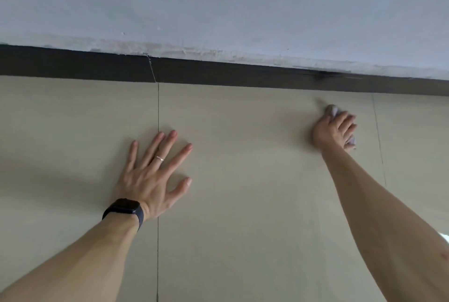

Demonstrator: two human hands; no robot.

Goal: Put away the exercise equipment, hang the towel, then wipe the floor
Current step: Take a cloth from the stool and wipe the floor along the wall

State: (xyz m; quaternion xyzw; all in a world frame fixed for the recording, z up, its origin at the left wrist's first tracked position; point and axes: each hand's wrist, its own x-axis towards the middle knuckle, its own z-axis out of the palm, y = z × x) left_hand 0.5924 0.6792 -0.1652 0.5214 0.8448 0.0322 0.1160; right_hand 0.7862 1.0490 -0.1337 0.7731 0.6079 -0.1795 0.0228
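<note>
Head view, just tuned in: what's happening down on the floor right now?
The person is leaning over the beige tiled floor, wiping it. The right hand grips a small pale wad of cloth pressed to the tile close to the dark baseboard. The left hand, with a ring and a black watch, lies flat and spread on the floor as a brace.
</note>
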